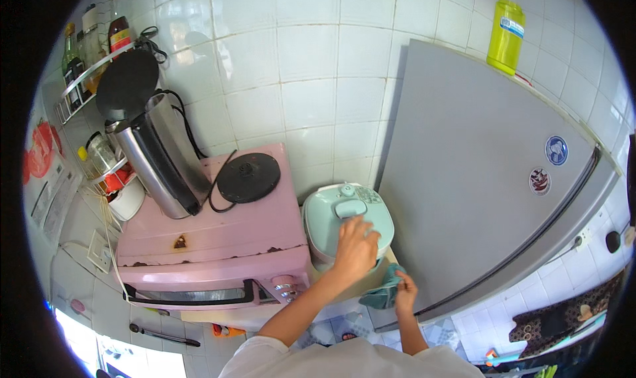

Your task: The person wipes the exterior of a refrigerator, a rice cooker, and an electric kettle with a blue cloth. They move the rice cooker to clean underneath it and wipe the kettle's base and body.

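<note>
A mint-green rice cooker [318, 219] stands between the pink oven and the grey refrigerator. My left hand [357, 246] is over the front of its lid, just below the lid's raised handle [350, 208]. The fingers of this hand are loosely bent and apart, with nothing in them. Whether they touch the lid I cannot tell. In my right hand [405, 293] is a crumpled teal cloth [381, 293], held low in front of the cooker, close to the refrigerator's side. My left forearm hides part of the cooker's front.
On the pink toaster oven [208, 239] stand a steel electric kettle [171, 154] with its lid up and a black kettle base [248, 178] with a cord. Sauce bottles [119, 35] fill a wall rack at left. A grey refrigerator [477, 179] bounds the right, a yellow-green container [506, 38] on top.
</note>
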`<state>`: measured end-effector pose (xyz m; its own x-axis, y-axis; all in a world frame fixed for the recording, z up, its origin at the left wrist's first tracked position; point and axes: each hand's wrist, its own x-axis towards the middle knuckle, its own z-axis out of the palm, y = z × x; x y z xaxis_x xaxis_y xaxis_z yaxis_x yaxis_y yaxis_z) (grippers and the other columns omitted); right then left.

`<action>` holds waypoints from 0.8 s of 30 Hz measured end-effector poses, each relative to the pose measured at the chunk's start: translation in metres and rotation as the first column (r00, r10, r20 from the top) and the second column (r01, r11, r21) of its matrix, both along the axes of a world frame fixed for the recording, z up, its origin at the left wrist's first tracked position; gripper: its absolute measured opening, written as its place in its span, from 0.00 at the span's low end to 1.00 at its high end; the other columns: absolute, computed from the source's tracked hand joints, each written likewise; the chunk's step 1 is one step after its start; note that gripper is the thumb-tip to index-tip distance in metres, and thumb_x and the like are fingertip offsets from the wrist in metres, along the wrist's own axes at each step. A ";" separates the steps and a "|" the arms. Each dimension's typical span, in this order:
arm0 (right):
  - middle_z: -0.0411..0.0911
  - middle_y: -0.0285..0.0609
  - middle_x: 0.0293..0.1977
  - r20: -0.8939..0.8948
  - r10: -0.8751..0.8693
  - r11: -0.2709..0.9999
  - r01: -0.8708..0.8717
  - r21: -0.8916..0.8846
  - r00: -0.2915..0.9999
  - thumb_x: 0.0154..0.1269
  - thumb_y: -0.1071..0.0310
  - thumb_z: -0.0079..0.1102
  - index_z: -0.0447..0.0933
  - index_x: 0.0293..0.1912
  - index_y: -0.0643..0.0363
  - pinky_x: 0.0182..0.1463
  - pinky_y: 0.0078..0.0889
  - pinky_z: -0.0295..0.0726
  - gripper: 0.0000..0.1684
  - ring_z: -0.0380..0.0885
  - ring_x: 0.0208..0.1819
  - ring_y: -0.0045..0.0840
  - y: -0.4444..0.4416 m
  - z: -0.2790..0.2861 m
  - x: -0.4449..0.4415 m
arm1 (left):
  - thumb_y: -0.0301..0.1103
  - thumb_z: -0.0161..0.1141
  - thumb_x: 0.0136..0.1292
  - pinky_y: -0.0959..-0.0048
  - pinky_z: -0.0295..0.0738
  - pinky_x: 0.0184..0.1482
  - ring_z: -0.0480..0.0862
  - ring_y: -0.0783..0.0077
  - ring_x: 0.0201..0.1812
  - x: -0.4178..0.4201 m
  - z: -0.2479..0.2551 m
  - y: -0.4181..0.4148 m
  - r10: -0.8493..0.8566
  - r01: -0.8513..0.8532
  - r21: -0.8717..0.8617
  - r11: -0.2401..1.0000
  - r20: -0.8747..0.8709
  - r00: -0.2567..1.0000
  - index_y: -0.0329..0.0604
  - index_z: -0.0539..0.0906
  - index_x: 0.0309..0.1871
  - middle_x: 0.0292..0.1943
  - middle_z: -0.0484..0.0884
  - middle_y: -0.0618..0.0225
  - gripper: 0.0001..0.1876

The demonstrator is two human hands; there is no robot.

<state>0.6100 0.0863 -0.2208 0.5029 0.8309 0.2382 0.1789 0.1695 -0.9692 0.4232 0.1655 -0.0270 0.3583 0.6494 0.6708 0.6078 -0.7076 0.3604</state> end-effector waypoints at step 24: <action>0.59 0.46 0.70 0.892 -0.394 0.675 -0.588 0.446 0.224 0.61 0.72 0.56 0.66 0.66 0.53 0.69 0.47 0.62 0.32 0.57 0.70 0.44 0.442 0.214 -0.106 | 0.32 0.62 0.54 0.50 0.62 0.65 0.72 0.51 0.60 -0.070 0.120 0.032 0.159 -0.144 0.070 0.987 -0.554 0.817 0.39 0.82 0.34 0.43 0.78 0.56 0.08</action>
<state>0.5043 0.5283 -0.0066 -0.5612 0.2143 0.7995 0.6935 0.6489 0.3129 0.3535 0.1975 0.0927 0.5737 0.7128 0.4035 0.7996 -0.5940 -0.0877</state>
